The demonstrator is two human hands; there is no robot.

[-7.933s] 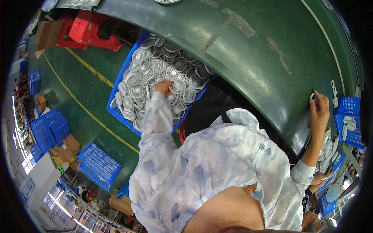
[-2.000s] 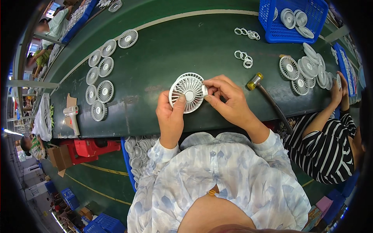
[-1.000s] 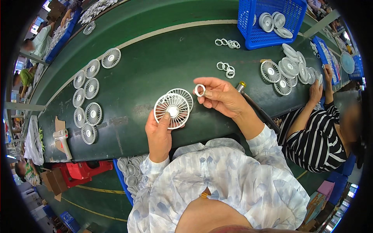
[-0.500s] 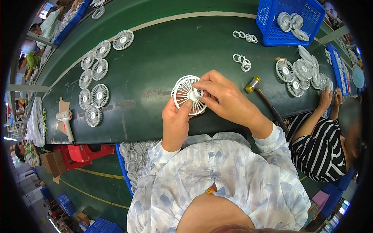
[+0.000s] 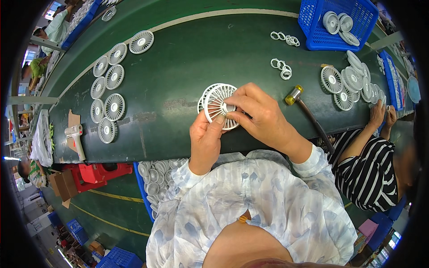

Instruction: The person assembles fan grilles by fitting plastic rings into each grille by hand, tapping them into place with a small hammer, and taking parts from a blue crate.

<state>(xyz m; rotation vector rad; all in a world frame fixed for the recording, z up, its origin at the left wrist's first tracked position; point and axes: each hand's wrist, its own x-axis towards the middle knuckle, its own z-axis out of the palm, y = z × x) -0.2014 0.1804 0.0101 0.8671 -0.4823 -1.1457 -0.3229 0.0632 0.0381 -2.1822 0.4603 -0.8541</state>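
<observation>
My left hand (image 5: 205, 139) grips the lower rim of a white round fan grille (image 5: 215, 102), thumb near its hub. A second white grille (image 5: 208, 90) shows behind it; whether it is held or lies on the table I cannot tell. At the hub, my right hand (image 5: 263, 115) pinches a small white ring (image 5: 229, 107), partly hidden by the fingers. To the right lies a mallet (image 5: 292, 96) with a yellow head and dark handle. Loose white rings (image 5: 286, 71) sit in two groups farther back.
Several white grilles (image 5: 114, 107) stand in two columns at left, near a handheld device (image 5: 75, 134). More grilles (image 5: 331, 80) are piled at right, before a blue basket (image 5: 330, 46). A blue crate (image 5: 144, 192) holds grilles below the table edge. A co-worker in stripes (image 5: 366, 174) sits at right.
The held grille has shifted slightly right and turned more face-on. My right fingers have moved in closer over the hub, covering more of the ring. The view has shifted slightly.
</observation>
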